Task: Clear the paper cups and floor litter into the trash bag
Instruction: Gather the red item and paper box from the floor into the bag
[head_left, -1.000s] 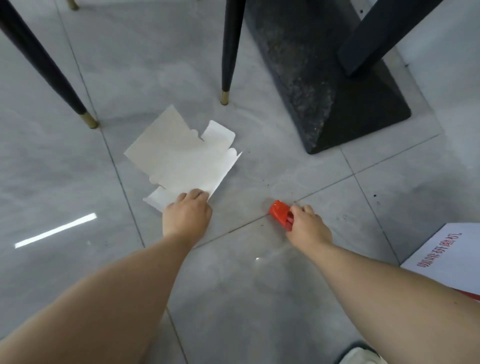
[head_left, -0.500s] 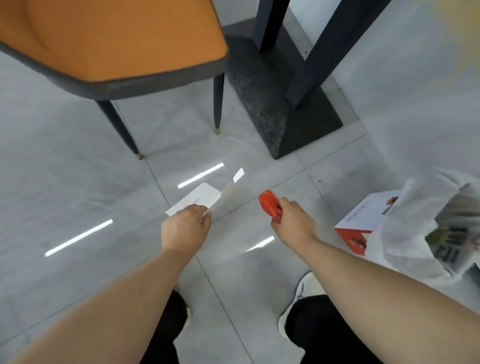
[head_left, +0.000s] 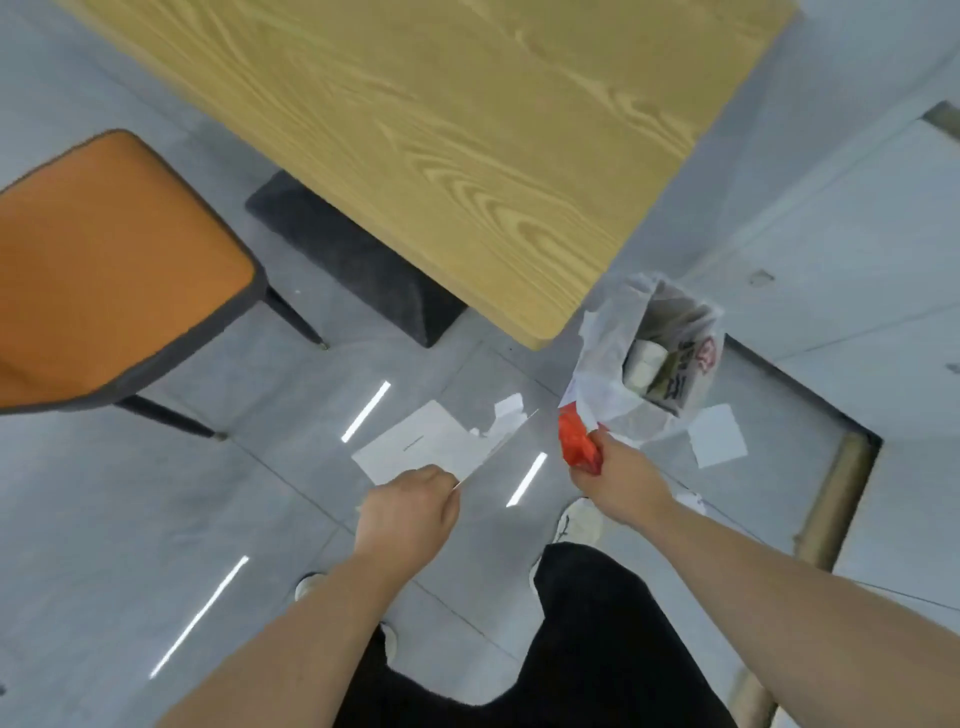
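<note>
My left hand (head_left: 408, 512) grips a flattened white paper carton (head_left: 441, 447) by its near edge and holds it above the floor. My right hand (head_left: 621, 478) is closed on a crumpled red wrapper (head_left: 575, 441), just below and left of the trash bag. The translucent white trash bag (head_left: 608, 374) stands open on the floor by the table corner, with paper cups (head_left: 644, 358) and printed packaging inside. A white paper scrap (head_left: 719, 435) lies flat on the floor right of the bag.
A wood-grain table (head_left: 467, 130) on a dark base (head_left: 353, 260) fills the upper middle. An orange chair (head_left: 104, 270) stands at the left. My legs and white shoes (head_left: 582, 519) are below my hands. A floor channel with a brown strip (head_left: 831, 499) runs at the right.
Both hands have lifted from the floor, the left with the carton, the right with the red wrapper. I have risen, and the view swung right so the table top and open bag appear.
</note>
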